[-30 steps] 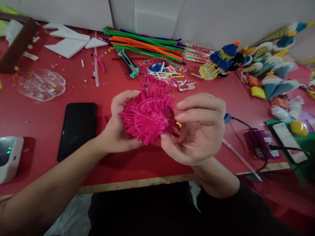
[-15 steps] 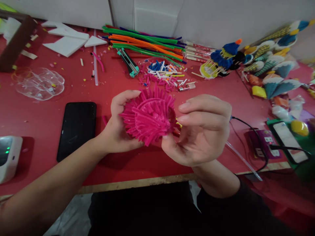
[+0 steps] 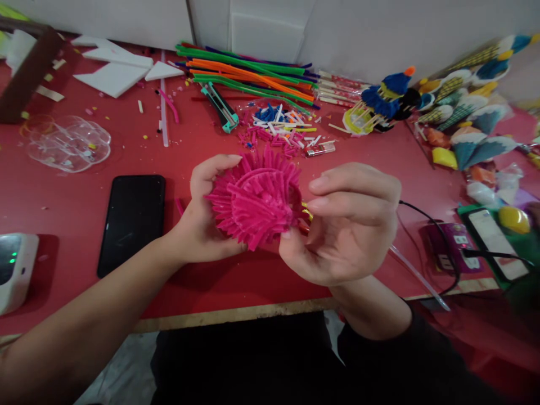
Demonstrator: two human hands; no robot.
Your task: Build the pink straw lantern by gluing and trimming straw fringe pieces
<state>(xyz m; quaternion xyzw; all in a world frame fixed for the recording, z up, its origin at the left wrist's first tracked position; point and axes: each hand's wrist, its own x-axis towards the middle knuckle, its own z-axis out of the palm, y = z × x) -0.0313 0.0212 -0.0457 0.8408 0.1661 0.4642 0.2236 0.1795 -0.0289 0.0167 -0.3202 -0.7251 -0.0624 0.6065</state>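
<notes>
Pink spiky ball [image 3: 255,199]: we hold it just above the surface [image 3: 63,197].
Left hand [image 3: 202,216]: wrapped around the ball.
Right hand [image 3: 346,225]: curled, thumb at its edge; grasp unclear.
Progress: we judge it nearly covered; cut pieces [image 3: 274,135] lie beyond.

Views: 1 | Mount: your head | Facing: forward, down over red table [image 3: 63,202] | Range: close, at its near edge

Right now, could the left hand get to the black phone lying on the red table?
Probably yes: the black phone lies near the left hand, with only bare red table between them. But that hand grips the pink spiky ball, so it is not free.
</notes>
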